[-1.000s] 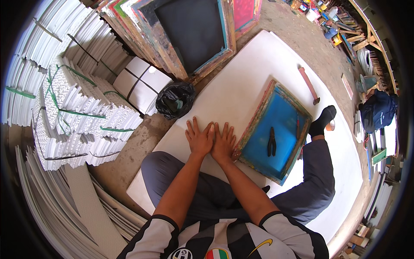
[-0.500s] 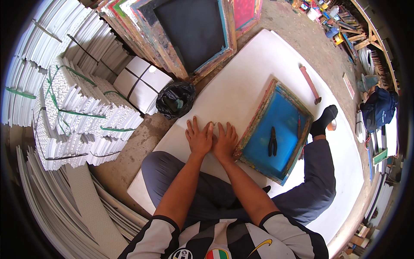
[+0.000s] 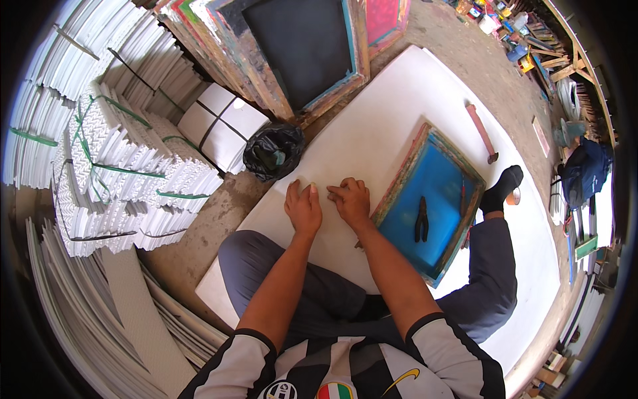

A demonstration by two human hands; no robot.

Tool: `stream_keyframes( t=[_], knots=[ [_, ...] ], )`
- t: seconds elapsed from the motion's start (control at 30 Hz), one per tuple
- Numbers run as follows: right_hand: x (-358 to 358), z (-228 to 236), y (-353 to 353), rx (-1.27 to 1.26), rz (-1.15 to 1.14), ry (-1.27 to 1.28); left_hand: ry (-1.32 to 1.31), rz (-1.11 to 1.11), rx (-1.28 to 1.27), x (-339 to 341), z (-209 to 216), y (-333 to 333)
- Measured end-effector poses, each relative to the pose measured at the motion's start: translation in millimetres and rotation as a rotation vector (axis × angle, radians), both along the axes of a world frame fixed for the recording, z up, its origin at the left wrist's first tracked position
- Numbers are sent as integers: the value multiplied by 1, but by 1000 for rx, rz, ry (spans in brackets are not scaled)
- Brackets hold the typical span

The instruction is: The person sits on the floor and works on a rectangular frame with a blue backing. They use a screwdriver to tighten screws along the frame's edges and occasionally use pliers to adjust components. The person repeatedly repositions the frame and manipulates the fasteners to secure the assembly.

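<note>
My left hand (image 3: 304, 207) rests on a large white sheet (image 3: 379, 120), fingers slightly bent, thumb apart from them. No object shows in it. A short gap separates it from my right hand (image 3: 352, 201), whose fingers are curled, thumb and index pinched together just above the sheet. Whatever sits in that pinch is too small to make out. Beside my right forearm lies a wooden screen frame (image 3: 392, 174) with blue mesh. Black-handled pliers (image 3: 421, 219) and a thin reddish tool (image 3: 463, 196) rest on the mesh.
A hammer (image 3: 481, 133) lies beyond the frame, near my outstretched foot. Left of the sheet are a black plastic bag (image 3: 272, 151) and tied stacks of white sheets (image 3: 126, 159). More screen frames (image 3: 299, 53) lean at the back. Tools and paint pots (image 3: 512, 40) crowd the far right.
My hands have moved apart from lying flat side by side. The right one has lifted and curled into a pinch; the left one's fingers have bent.
</note>
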State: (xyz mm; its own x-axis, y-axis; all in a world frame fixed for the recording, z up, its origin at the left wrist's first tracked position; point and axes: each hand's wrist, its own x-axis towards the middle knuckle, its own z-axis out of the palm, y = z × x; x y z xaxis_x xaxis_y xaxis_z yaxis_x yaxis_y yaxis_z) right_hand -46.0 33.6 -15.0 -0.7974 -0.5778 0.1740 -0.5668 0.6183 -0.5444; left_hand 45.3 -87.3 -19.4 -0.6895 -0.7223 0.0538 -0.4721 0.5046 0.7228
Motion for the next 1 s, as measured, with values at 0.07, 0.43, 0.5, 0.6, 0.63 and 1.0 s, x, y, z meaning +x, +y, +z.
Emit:
stream_keyframes(
  t=[0.07,0.43,0.5,0.6,0.63,1.0],
  knots=[
    [1,-4,-2,-21,-18,9,-11,-1,18,1,-1,-1],
    [0,-30,-13,2,50,276,0,10,35,1,-2,-2],
    [1,-30,-14,40,60,288,13,17,17,0,-2,-3],
    [-1,-30,-15,65,71,301,42,34,11,-1,-2,-1],
    [-3,-29,-15,60,68,250,54,42,11,-2,-2,-1],
    [-26,15,-82,-281,-110,-428,287,263,141,-15,2,-15]
  ],
)
